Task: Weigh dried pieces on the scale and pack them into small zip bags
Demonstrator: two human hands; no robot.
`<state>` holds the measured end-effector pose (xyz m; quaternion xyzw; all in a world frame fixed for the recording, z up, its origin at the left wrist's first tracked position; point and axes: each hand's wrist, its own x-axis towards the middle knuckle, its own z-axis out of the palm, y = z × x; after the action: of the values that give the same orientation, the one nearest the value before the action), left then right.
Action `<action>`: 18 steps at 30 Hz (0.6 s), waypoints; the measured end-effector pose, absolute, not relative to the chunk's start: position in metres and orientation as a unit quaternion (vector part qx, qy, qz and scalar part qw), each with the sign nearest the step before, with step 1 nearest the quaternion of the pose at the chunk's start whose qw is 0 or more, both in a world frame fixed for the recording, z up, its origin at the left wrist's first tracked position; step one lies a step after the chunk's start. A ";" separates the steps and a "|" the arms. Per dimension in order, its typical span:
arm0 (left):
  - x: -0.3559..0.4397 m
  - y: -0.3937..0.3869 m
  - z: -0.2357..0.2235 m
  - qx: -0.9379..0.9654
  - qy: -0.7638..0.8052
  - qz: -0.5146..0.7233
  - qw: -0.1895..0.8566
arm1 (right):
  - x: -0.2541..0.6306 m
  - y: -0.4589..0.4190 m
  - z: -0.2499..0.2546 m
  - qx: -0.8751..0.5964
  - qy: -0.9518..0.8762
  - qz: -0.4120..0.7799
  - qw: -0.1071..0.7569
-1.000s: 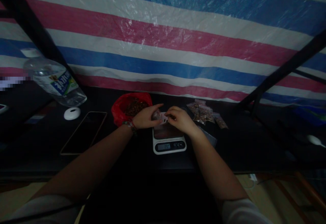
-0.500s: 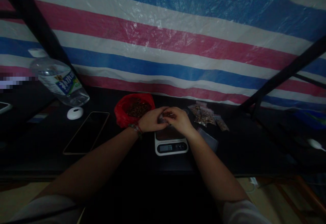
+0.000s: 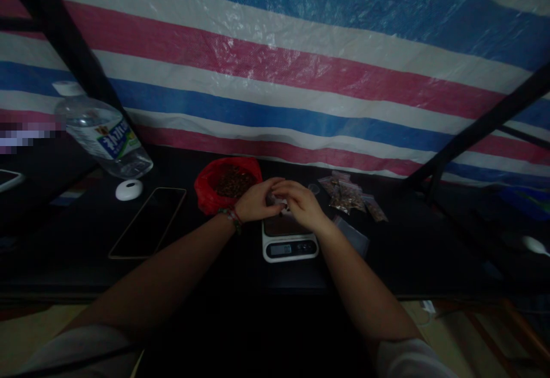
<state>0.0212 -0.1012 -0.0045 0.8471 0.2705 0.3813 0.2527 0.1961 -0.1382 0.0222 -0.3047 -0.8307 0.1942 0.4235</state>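
My left hand [image 3: 256,201] and my right hand [image 3: 304,206] meet above the back part of a small white kitchen scale [image 3: 290,249], which has a brown-looking top and a lit display. My left hand is closed on a small piece of clear plastic [image 3: 271,198], seemingly a little bag, with few details visible. The fingers of my right hand curl over it from the other side; what they pinch is hidden. Left of the hands stands an open red plastic bag [image 3: 205,186] holding many small brown pieces [image 3: 234,184].
Several filled zip bags [image 3: 346,196] lie right of the hands, with flat clear bags [image 3: 354,237] nearer me. A clear round lid-like piece [image 3: 314,188] lies behind. At left are a phone [image 3: 149,223], a white rounded object [image 3: 129,190] and a large plastic bottle [image 3: 105,134].
My right fingers have shifted slightly forward over the plastic, and the brown contents seen between the hands are now mostly covered. The display digits look different. The view has moved slightly.
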 end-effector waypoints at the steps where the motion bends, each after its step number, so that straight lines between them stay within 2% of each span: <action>1: 0.021 -0.101 -0.004 0.846 0.274 0.383 0.251 | 0.198 -0.138 0.022 -0.303 -0.829 0.201 0.424; 5: 0.017 -0.099 -0.003 0.829 0.310 0.398 0.241 | 0.209 -0.138 0.026 -0.382 -0.797 0.180 0.432; 7: 0.015 -0.097 -0.003 0.813 0.335 0.416 0.233 | 0.214 -0.138 0.027 -0.438 -0.801 0.148 0.380; 11: 0.014 -0.093 -0.006 0.797 0.358 0.432 0.224 | 0.216 -0.140 0.025 -0.486 -0.836 0.135 0.216; 18: 0.015 -0.094 -0.004 0.806 0.351 0.423 0.221 | 0.201 -0.139 0.021 -0.432 -0.883 0.127 0.135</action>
<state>0.0145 -0.0940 -0.0043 0.8056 0.3510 0.4232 0.2209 0.2009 -0.1388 0.0208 -0.4319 -0.8828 0.1268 0.1346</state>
